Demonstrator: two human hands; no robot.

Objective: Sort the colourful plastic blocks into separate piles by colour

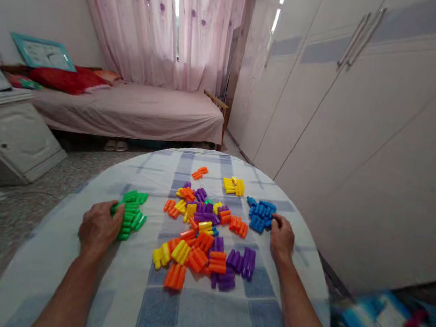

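My left hand (101, 226) is closed at the left edge of a pile of green plastic blocks (132, 217), its thumb and curled fingers on a green piece. At the right, my right hand (282, 236) has its fingers bent together on a blue piece at the edge of a small pile of blue plastic blocks (257, 224). The blocks look like short ribbed tubes joined side by side. Between my hands lies a mixed heap of orange blocks (174, 277), purple blocks (248, 264) and yellow blocks (180, 252). My palms hide part of what the fingers touch.
Yellow blocks (233, 186) form a group farther back, beside a few orange blocks (200, 172). A checked cloth covers the round table (204, 315). Beyond stand a bed (142, 108), a white cabinet (14, 135) and a tall wardrobe (321, 116); a blue box (372, 319) is low at right.
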